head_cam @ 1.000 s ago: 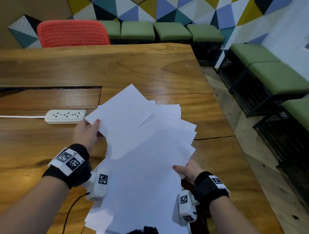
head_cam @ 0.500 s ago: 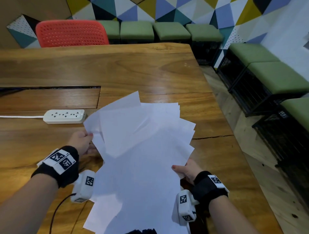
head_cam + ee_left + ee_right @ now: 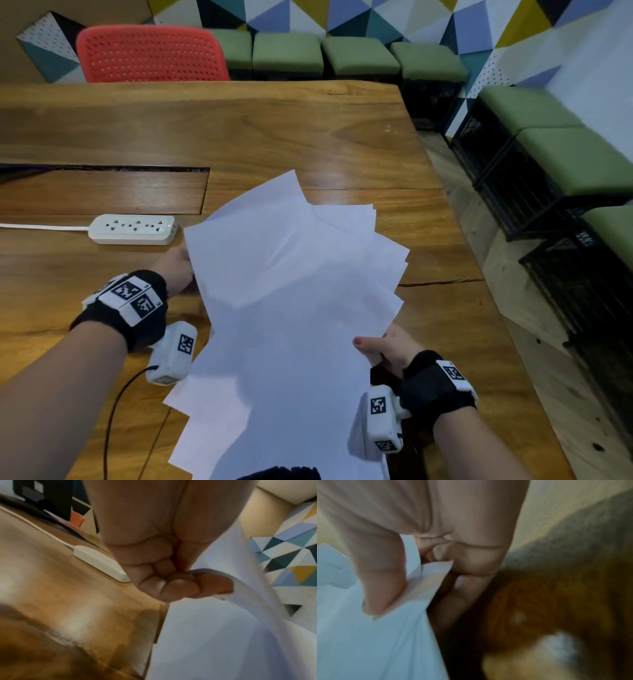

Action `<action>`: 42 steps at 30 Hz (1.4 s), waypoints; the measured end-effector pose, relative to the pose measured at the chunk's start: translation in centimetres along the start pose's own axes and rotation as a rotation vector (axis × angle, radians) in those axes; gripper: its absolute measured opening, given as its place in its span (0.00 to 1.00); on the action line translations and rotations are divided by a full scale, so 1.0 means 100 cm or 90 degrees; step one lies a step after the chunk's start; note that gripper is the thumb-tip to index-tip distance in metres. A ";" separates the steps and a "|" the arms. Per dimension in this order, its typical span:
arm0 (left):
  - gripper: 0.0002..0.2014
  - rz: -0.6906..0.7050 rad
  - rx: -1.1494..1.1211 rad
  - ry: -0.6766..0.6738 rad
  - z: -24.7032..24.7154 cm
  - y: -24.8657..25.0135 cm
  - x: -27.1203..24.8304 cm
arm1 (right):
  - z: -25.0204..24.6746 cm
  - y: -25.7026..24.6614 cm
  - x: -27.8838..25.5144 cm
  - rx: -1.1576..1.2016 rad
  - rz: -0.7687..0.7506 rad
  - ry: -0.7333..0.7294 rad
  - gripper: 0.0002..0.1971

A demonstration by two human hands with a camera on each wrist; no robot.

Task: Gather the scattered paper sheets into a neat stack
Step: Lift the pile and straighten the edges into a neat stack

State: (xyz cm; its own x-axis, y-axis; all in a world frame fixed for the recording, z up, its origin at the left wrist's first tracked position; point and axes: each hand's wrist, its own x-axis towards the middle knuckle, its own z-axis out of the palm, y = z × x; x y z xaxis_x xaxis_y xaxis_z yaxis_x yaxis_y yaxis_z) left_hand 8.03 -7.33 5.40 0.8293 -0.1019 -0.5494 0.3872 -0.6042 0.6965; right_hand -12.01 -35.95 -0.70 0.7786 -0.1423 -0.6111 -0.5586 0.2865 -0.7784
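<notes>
Several white paper sheets (image 3: 291,308) are fanned out unevenly and held up over the wooden table (image 3: 274,130). My left hand (image 3: 176,272) is at their left edge, with its fingertips hidden behind the paper. In the left wrist view its curled fingers (image 3: 164,585) pinch the edge of the white sheets (image 3: 223,635). My right hand (image 3: 385,346) pinches the right edge of the sheets, thumb on top. The right wrist view shows that thumb (image 3: 383,577) pressing the paper sheets (image 3: 376,642) against the fingers beneath.
A white power strip (image 3: 133,229) with its cord lies on the table just left of the sheets. A dark slot (image 3: 102,168) runs across the tabletop. A red chair (image 3: 150,54) and green stools (image 3: 359,56) stand beyond the table's far and right edges.
My left hand shifted down and then right along the left edge of the sheets. The top left sheet has swung in over the fan. The right hand stayed put.
</notes>
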 end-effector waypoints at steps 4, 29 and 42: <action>0.20 -0.019 -0.038 0.019 0.013 0.004 -0.003 | 0.005 -0.016 0.000 -0.057 0.005 -0.033 0.07; 0.38 0.003 -0.380 -0.188 0.011 -0.046 -0.057 | 0.034 -0.047 -0.013 -0.081 -0.183 0.085 0.17; 0.09 0.387 -0.331 0.092 -0.009 0.060 -0.120 | 0.080 -0.134 -0.083 -0.100 -0.695 0.237 0.14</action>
State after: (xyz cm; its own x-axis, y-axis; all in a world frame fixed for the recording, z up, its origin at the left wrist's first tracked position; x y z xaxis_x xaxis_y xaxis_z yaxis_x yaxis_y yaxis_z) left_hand 0.77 -8.96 16.58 0.9849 -0.1698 0.0334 -0.0386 -0.0274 0.9989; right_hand -8.67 -30.99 15.94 0.7504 -0.5177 0.4110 0.3072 -0.2773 -0.9103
